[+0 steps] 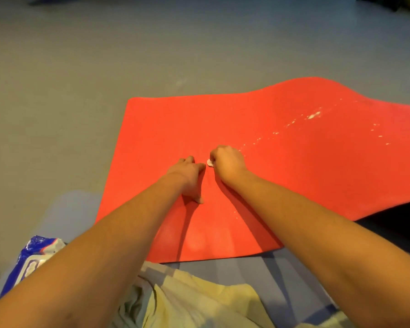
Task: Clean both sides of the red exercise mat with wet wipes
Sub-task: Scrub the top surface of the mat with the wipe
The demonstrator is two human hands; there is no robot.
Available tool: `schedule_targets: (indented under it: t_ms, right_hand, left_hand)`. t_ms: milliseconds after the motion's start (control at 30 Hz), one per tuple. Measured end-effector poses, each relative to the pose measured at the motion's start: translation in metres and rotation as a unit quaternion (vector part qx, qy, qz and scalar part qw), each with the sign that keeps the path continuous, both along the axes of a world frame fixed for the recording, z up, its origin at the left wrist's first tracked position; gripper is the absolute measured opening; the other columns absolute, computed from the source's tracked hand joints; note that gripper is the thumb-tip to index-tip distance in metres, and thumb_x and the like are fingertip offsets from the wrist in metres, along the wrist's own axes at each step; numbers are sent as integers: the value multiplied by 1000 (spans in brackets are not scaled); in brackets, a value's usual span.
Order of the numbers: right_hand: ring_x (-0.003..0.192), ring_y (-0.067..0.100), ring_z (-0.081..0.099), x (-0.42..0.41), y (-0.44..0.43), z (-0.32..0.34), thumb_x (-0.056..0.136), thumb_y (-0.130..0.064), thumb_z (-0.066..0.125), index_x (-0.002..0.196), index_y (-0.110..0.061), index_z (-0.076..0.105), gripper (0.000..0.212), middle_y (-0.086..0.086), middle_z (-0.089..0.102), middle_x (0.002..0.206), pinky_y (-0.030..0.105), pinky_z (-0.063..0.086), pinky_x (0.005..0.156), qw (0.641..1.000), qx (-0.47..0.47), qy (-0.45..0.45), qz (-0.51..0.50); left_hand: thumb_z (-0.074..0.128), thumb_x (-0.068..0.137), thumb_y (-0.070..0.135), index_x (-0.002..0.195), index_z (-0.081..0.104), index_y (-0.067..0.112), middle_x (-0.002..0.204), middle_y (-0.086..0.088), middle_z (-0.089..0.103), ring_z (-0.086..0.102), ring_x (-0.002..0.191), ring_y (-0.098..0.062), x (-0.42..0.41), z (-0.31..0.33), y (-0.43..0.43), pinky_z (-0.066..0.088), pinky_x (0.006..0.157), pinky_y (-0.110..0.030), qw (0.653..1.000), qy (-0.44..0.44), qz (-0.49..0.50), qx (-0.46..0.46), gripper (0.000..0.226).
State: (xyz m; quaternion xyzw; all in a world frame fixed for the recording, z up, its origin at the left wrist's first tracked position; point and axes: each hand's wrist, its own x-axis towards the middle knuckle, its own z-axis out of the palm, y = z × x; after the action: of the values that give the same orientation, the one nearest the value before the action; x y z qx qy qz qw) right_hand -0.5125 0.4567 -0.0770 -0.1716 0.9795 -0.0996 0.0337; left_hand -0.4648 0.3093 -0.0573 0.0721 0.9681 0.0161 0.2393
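One red exercise mat [270, 150], spread on a grey floor [81, 91], filling the middle and right of the view. Short end at the left; long axis running left to right and off the right edge. Not quite flat: a raised hump along the far edge. Scattered over the right part, a trail of pale specks [314, 116] leading down toward the hands.

Near the middle of the mat, a small white wet wipe [209, 162], bunched and mostly hidden, pinched in the curled fingers of the right hand [227, 163] and pressed to the surface. Just beside it, the left hand [189, 176], holding nothing, resting palm-down on the mat.

Judged step: scrubbing the upper face, with the specked stretch to the right yet to do and the underside, out of sight, presumably left for later. To do it well:
- Keep the left palm pressing down as an anchor against rucking.
- Draw the wipe in long overlapping strokes along the length, toward the specks.
- Open out the bunched wipe for wider contact.
- Swap for a fresh one once soiled.

Further out, at lower left on the floor, a blue and white wipes packet [33, 254], partly behind the left forearm. Nearest the camera, pale yellowish fabric [199, 301], probably clothing.
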Motion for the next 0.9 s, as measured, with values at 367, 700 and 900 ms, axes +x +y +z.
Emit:
schedule_targets:
  t_ms: [367,700,900]
  right_hand:
    - [101,33,60,74,-3,-7,93,-14,56,103,-13,71,18,11,64,107,36,39,68,999,-26,21,-14]
    - [100,36,68,-32,-19,9,93,-26,66,103,-12,74,20,15,71,105,37,51,74,997,-27,1,-68]
    - [100,39,66,7,-13,6,92,-18,63,107,-11,73,19,16,70,108,38,50,76,999,-1,-26,-37]
  left_hand:
    - [98,62,42,144,51,26,138,-14,45,44,133,-36,-32,-8,-9,43,108,-41,994,66,57,70,95]
    - [93,61,61,160,31,27,153,-13,39,38,138,-38,-44,-9,-17,38,116,-43,999,45,24,15,122]
    - [97,42,66,154,35,32,143,-11,36,36,133,-38,-60,-4,-15,46,108,-52,999,23,37,4,132]
